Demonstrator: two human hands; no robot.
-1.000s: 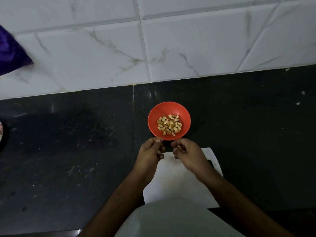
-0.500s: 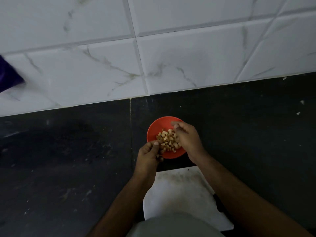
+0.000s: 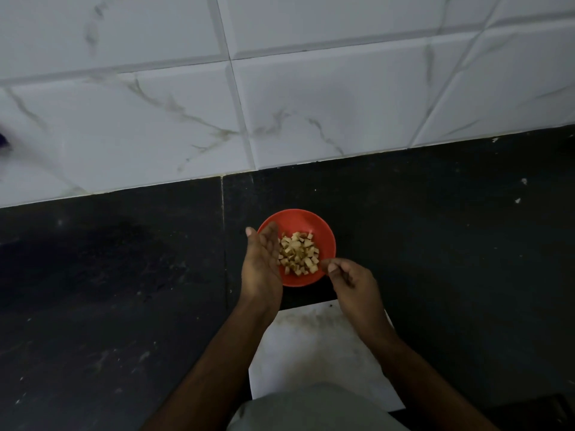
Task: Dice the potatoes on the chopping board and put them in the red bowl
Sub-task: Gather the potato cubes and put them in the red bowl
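Head view: I see my left hand with straight fingers pressed together, edge-on over the red bowl's left rim. My right hand curls loosely at the near rim, apparently holding nothing. Diced potatoes fill the bowl; the chopping board lies nearer on the counter.
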